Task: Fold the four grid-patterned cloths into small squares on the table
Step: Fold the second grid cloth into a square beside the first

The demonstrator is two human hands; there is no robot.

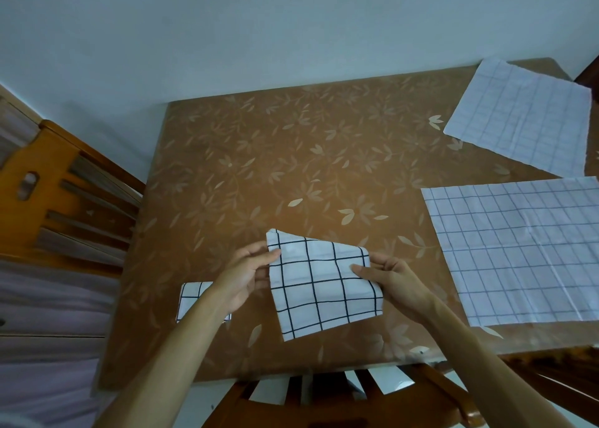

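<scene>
Left hand: pinches the left edge of the folded white black-grid cloth.
Right hand: grips its right edge.
Cloth: at the near middle of the brown leaf-patterned table.
Small folded grid square: under the left forearm.
Two flat grid cloths: spread at right.

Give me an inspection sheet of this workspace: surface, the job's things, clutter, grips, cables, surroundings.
Surface: table under a brown leaf-patterned cover, far edge against the wall.
Job's things: four grid cloths. Held cloth, partly folded, at the near middle. Small folded cloth lies near left, partly hidden by the left forearm. Large flat cloth lies unfolded at right. Far cloth lies unfolded at the far right corner.
Clutter: nothing seen.
Grips: left hand pinches the held cloth's left edge; right hand pinches its right edge.
Cables: nothing seen.
Surroundings: wooden chair at left, another chair at the near edge, pale wall behind.
</scene>
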